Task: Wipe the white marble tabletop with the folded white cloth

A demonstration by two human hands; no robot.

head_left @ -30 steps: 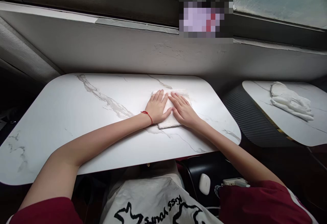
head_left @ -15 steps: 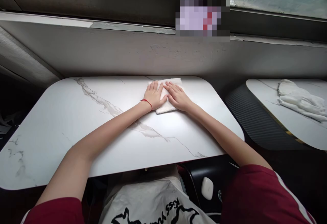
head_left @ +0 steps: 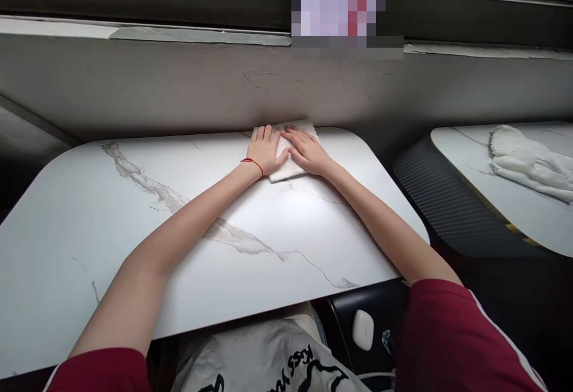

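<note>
A folded white cloth (head_left: pixel 287 171) lies on the white marble-patterned tabletop (head_left: pixel 233 284), with its far edge reaching the table's back edge by the wall. On its left part my left hand (head_left: pixel 265 150) rests flat, fingers stretched out, a red string bracelet at the wrist. My right hand (head_left: pixel 310 152) presses flat on the cloth's right part, its fingers extended and pointing up and left. The two thumbs nearly meet over the cloth. Neither hand is closed around it, and both palms hide much of it.
A grey wall (head_left: pixel 188 90) rises right behind the table. To the right, a crumpled white cloth (head_left: pixel 528 162) lies on a second marble-patterned table (head_left: pixel 505 201). Below the front edge, a small white case (head_left: pixel 363 330) sits on a black surface beside a printed light fabric (head_left: pixel 250 356).
Both hands have slid the cloth a little away from me, up to the table's back edge. The camera view has shifted slightly too.
</note>
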